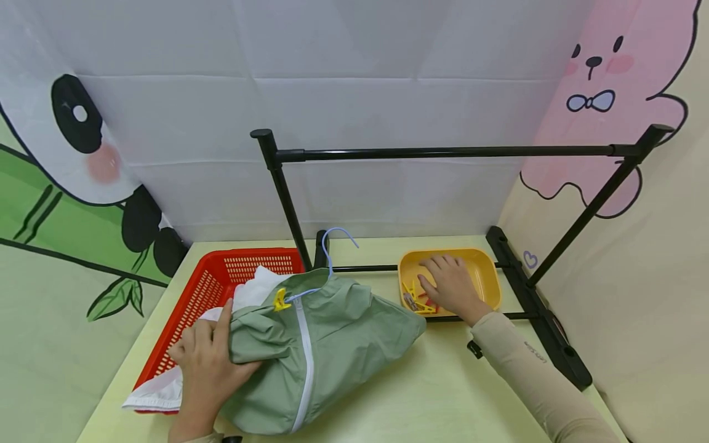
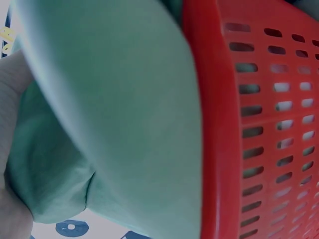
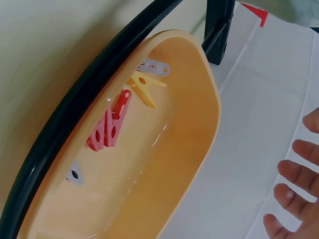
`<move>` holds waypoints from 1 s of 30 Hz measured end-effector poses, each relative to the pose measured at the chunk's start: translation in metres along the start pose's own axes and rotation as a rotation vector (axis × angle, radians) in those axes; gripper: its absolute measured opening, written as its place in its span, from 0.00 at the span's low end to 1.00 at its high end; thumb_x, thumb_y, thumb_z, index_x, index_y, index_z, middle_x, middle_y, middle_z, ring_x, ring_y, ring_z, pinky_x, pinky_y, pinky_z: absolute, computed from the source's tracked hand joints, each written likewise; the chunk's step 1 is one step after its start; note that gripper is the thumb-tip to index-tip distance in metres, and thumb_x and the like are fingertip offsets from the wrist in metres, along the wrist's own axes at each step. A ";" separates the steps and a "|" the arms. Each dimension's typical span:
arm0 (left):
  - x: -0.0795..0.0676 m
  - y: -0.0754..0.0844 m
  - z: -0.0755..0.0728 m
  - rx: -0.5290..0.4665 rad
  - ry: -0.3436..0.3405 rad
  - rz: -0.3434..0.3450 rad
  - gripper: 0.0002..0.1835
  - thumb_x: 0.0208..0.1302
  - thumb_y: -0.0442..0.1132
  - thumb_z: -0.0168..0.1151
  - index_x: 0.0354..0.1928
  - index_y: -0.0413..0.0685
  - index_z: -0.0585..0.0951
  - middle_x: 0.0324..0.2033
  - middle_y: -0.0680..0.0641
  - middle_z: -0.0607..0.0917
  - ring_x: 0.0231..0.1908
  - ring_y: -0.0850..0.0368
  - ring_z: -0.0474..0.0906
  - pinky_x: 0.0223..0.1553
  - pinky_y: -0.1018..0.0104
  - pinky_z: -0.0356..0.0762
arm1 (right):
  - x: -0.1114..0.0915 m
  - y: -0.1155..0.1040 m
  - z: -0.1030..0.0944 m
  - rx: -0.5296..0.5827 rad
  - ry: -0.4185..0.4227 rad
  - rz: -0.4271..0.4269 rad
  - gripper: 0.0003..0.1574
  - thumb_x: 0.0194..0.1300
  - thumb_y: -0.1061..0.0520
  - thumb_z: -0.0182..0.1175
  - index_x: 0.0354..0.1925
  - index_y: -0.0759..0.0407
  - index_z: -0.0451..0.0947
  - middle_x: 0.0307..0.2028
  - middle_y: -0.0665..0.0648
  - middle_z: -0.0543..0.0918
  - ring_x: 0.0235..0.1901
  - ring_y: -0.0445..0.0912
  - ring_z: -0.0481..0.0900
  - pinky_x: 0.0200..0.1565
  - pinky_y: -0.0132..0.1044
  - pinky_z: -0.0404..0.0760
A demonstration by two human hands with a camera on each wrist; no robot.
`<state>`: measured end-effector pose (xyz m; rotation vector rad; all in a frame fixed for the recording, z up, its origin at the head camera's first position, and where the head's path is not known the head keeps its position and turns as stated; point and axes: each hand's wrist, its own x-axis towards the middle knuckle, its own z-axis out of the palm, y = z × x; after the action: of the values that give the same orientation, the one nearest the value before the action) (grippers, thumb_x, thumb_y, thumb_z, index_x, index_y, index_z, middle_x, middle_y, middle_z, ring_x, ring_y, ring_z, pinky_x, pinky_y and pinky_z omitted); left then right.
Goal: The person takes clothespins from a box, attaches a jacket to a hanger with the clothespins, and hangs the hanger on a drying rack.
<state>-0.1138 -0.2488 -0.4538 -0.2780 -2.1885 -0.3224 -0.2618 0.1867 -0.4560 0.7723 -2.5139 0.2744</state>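
A sage-green jacket (image 1: 343, 344) with a white zip hangs on a light-blue hanger (image 1: 327, 246), its hook upward. One yellow clothespin (image 1: 280, 300) is clipped at its left shoulder. My left hand (image 1: 207, 363) grips the jacket's left edge, thumb over the front; the left wrist view shows only part of that hand (image 2: 12, 99) against the green cloth. Over the yellow tray (image 1: 487, 289) reaches my right hand (image 1: 451, 283). Its fingers are spread in the right wrist view, holding nothing. Inside the tray lie several clothespins (image 3: 112, 124), red, yellow and grey.
A red basket (image 1: 202, 289) with white clothing (image 1: 260, 286) stands at the left, partly behind the jacket. The black rack's crossbar (image 1: 443, 152) spans above the table, and its right foot (image 1: 532, 307) runs beside the tray. A lower bar passes in front of the tray.
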 end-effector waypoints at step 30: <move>0.000 0.001 0.003 -0.010 0.071 0.006 0.52 0.57 0.78 0.44 0.66 0.41 0.72 0.31 0.36 0.68 0.29 0.35 0.59 0.30 0.41 0.49 | -0.024 0.026 0.017 -0.048 -0.138 0.184 0.20 0.68 0.49 0.63 0.52 0.61 0.78 0.46 0.62 0.80 0.44 0.58 0.74 0.45 0.55 0.69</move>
<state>-0.1154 -0.2468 -0.4550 -0.2748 -2.1163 -0.3353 -0.2661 0.2135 -0.4841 0.5589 -2.7167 0.2293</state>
